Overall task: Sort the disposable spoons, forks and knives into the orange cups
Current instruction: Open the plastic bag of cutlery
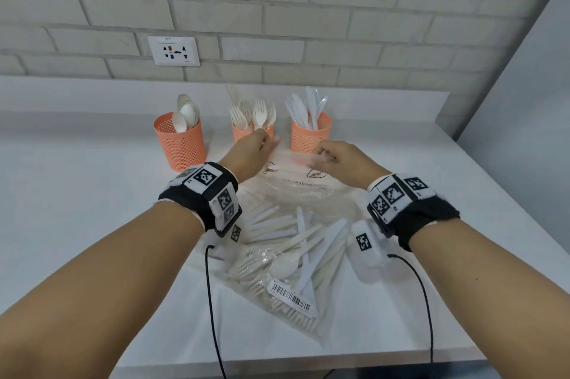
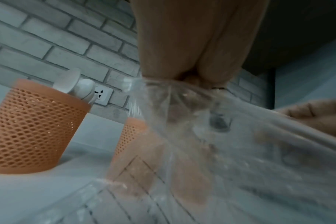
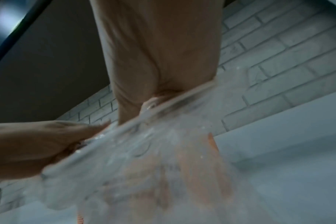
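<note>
Left grip (image 1: 254,147) and right grip (image 1: 336,156) each pinching the clear bag (image 1: 296,193), fingertips blurred behind plastic.

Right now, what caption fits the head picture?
Both hands pinch a clear cutlery bag before three orange cups.

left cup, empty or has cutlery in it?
Not empty. The left orange cup stands upright with several spoons sticking up above its rim.

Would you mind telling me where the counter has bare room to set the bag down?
The counter is bare left of the spoon cup, and right of the knife cup towards the counter's right edge. The middle is crowded: the plastic bag of cutlery, pinched by the left hand and right hand, fills it up to the fork cup.
</note>
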